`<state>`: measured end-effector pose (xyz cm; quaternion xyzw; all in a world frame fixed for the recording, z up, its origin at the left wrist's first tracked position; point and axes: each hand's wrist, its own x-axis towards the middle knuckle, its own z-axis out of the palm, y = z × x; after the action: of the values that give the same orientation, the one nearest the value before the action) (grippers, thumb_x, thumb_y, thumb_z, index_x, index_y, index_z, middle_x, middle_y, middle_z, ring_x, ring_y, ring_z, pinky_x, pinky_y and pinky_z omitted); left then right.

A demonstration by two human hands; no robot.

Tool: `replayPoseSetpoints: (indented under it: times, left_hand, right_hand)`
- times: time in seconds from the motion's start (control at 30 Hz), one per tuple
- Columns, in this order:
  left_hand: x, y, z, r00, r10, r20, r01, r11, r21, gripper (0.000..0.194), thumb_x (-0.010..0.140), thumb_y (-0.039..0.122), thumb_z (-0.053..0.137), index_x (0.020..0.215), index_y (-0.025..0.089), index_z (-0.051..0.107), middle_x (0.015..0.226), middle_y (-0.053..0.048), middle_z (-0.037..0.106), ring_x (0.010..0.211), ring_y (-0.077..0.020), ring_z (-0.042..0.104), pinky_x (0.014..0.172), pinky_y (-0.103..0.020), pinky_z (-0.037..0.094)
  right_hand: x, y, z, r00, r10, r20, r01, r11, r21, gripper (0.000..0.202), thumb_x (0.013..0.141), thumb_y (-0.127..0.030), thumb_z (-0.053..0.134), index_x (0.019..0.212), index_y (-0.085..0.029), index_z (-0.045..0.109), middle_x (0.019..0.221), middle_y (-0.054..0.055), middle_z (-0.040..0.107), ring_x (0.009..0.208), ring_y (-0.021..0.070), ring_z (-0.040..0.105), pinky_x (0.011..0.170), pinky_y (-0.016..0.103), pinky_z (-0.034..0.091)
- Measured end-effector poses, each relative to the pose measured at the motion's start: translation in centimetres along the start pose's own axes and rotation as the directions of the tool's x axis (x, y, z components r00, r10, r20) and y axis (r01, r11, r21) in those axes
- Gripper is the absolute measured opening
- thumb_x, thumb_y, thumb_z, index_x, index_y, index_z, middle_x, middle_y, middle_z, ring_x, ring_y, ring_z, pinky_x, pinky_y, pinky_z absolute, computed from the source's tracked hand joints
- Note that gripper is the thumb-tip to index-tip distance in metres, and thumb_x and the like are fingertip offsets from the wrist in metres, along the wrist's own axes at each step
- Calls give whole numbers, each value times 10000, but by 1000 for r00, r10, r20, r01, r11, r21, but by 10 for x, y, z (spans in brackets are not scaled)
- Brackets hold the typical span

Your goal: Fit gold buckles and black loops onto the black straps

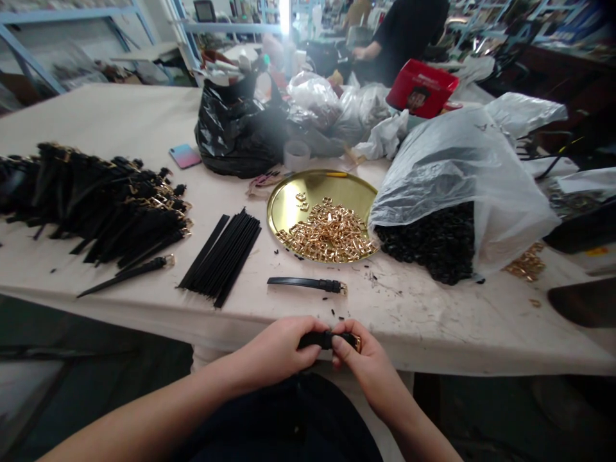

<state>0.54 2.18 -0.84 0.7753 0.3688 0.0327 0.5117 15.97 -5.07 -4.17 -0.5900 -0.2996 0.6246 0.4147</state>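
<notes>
Just off the table's front edge, my left hand (289, 346) grips the left part of a black strap (323, 340). My right hand (359, 353) pinches its right part, beside a gold buckle (357, 343). Another black strap with a buckle (305, 283) lies on the table beyond my hands. Behind it, a round gold tray (276, 221) holds a heap of small gold buckles (334, 231). A bundle of plain black strips (226, 256) lies to the left of the tray.
A large pile of black straps with buckles (96, 199) covers the left side. A phone (185, 156) lies near a black bag (235, 135). At right, a translucent bag (447, 160) spills small black pieces (433, 240). Another person (407, 38) stands in the background.
</notes>
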Motion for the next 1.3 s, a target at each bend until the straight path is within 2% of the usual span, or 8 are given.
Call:
replayPoseSetpoints:
  times: [0.2,0.3,0.4,0.57,0.83,1.07,1.2,1.3]
  left_hand:
    - [2,-6,5,999,-45,6,45,997,66,306,740,175,516,1037,193,587,1016,-29,646,929,-187,579,823,-262,409]
    - [2,-9,5,996,-87,-2,87,994,70,284,737,181,529,1017,182,579,990,-35,649,919,-192,582,793,-265,417]
    - [2,-11,4,992,-123,-4,123,990,72,254,735,191,536,986,179,575,961,-35,651,901,-196,586,761,-263,423]
    - [1,-13,1,991,-130,15,130,991,36,230,742,222,545,968,201,587,908,-9,657,830,-176,592,733,-247,423]
    - [0,-11,-5,994,-90,58,87,995,51,242,750,250,572,987,237,616,924,5,671,835,-169,603,735,-234,421]
    - [-3,-4,3,995,-70,66,59,985,161,239,736,259,595,970,224,635,951,-20,671,883,-201,599,764,-268,420]
    - [-5,-6,2,994,-106,39,105,994,33,275,723,227,588,998,213,597,975,-17,657,897,-186,592,782,-265,425]
    - [-6,-7,-1,990,-143,18,144,983,-116,275,710,235,596,978,187,560,955,-19,651,875,-167,590,763,-243,431]
  right_hand:
    - [1,3,3,998,53,18,-54,996,65,275,741,-429,584,830,-193,474,507,-69,502,501,97,487,568,240,414]
    - [3,9,8,999,26,-34,-24,999,38,291,723,-444,591,814,-192,478,561,-60,497,510,102,492,546,243,420]
    - [5,16,11,993,-70,-98,64,996,-64,277,734,-438,572,827,-190,489,637,-40,504,535,114,500,533,251,425]
    - [5,16,4,981,-188,-58,166,949,-269,203,772,-373,541,834,-179,544,687,-9,536,603,134,499,565,253,409]
    - [-1,8,-5,999,-40,-6,39,988,-149,250,746,-408,546,865,-188,557,646,-16,537,601,140,515,575,265,423]
    - [-5,14,-5,978,-205,33,203,914,-350,112,773,-285,513,776,-186,565,721,9,569,659,154,526,602,266,423]
    - [-10,15,-6,952,-305,10,281,865,-416,104,804,-279,493,820,-200,559,749,8,559,658,146,521,593,248,419]
    - [-12,13,-7,926,-374,56,357,816,-454,100,824,-254,476,848,-215,565,784,14,553,688,147,527,607,248,423]
